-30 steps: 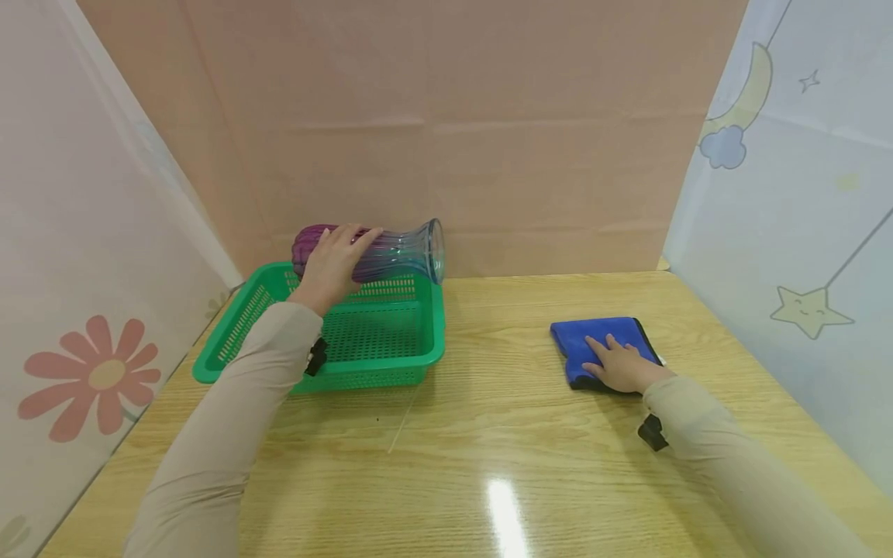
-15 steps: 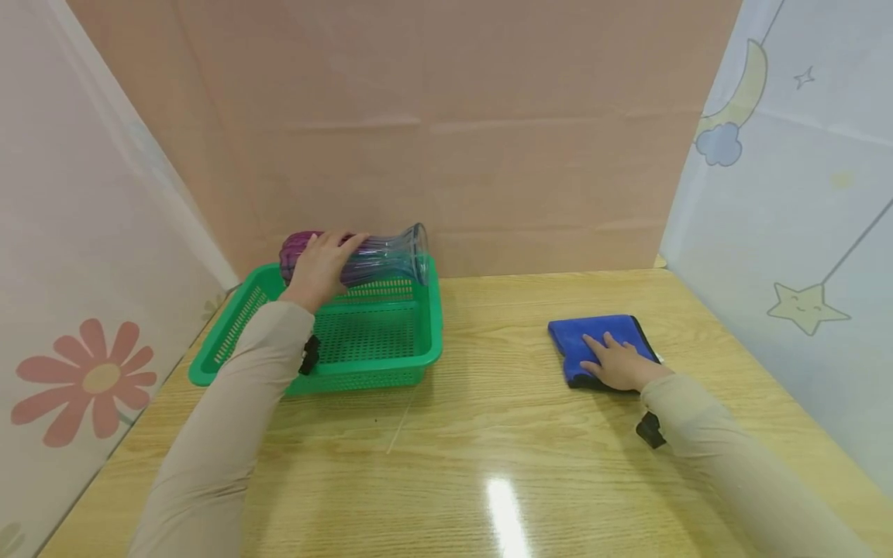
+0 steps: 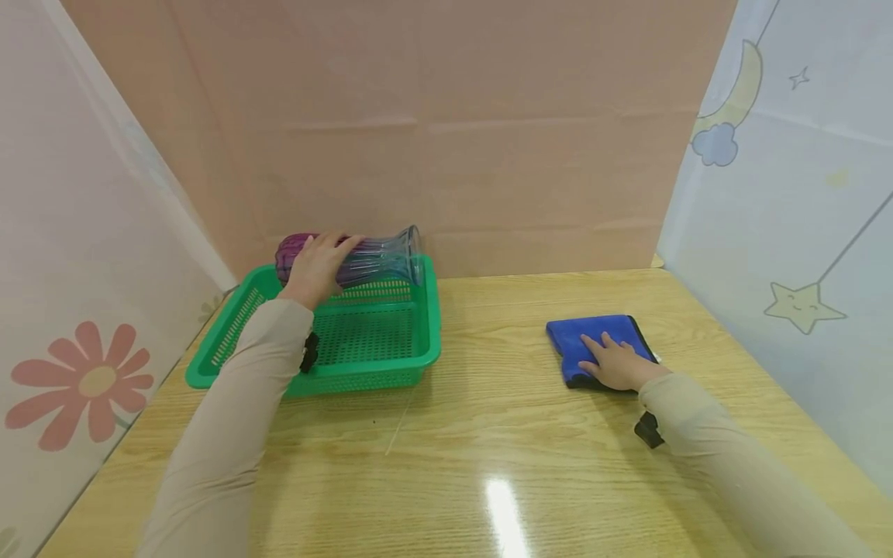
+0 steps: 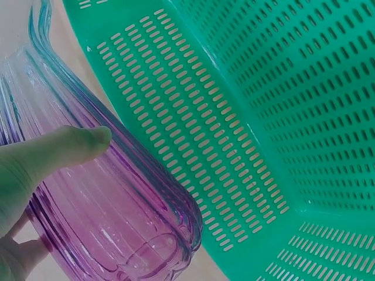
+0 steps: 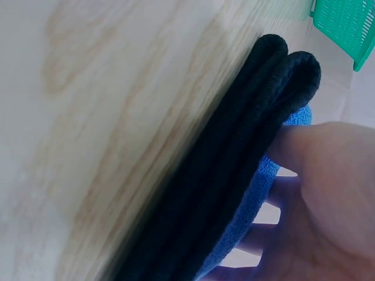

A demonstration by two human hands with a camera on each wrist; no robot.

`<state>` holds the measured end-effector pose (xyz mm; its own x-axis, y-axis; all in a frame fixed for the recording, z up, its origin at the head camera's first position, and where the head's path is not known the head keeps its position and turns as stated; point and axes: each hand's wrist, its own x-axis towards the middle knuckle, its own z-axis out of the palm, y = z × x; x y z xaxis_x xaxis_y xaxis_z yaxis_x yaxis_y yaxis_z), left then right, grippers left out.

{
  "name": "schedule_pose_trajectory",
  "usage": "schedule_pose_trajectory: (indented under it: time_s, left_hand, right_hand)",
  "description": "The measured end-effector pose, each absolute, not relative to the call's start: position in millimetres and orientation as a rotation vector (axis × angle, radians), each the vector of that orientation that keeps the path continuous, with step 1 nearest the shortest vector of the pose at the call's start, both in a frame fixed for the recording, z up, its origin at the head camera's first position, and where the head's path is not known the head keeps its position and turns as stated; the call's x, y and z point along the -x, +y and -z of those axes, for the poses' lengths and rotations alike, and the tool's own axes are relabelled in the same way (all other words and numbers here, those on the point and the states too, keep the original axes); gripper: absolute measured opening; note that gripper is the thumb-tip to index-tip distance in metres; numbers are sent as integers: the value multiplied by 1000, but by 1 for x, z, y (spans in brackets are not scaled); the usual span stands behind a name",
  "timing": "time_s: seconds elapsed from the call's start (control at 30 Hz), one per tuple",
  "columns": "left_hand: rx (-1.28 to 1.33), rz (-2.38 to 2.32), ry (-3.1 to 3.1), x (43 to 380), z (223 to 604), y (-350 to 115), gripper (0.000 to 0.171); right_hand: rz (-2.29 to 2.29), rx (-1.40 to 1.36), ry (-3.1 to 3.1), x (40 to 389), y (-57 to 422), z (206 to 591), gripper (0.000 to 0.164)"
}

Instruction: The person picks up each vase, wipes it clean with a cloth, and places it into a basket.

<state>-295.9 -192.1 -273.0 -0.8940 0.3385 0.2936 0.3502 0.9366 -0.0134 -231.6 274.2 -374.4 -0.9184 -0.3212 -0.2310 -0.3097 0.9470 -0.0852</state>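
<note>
In the head view my left hand (image 3: 317,270) grips a ribbed glass vase (image 3: 377,262), purple at its base and clear blue toward the flared mouth. The vase lies on its side over the back rim of a green plastic basket (image 3: 431,341), its mouth pointing right. The left wrist view shows the thumb across the purple glass (image 4: 117,205), close beside the slotted basket wall (image 4: 176,111). At the right, my right hand (image 3: 614,364) rests on a folded blue cloth (image 3: 568,333) with dark edging, fingers spread. Its stacked dark edge (image 5: 234,152) faces the right wrist camera.
A wood-grain table (image 3: 481,403) carries everything. Behind it stands a plain pinkish wall sheet (image 3: 502,170). Patterned side panels close in the left and right edges. A thin pale strand (image 3: 399,425) lies in front of the basket.
My left hand and the vase have moved slightly left and down toward the basket. The right hand stays on the cloth; the whole view has shifted a little.
</note>
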Motion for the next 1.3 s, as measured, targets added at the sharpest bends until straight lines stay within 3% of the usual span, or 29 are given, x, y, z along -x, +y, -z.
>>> schedule_pose_trajectory:
  time_s: [1.3]
  left_hand:
    - [479,-88,-2916,310,293,-194,88]
  right_hand:
    - [64,489,2870,228,272,376,59]
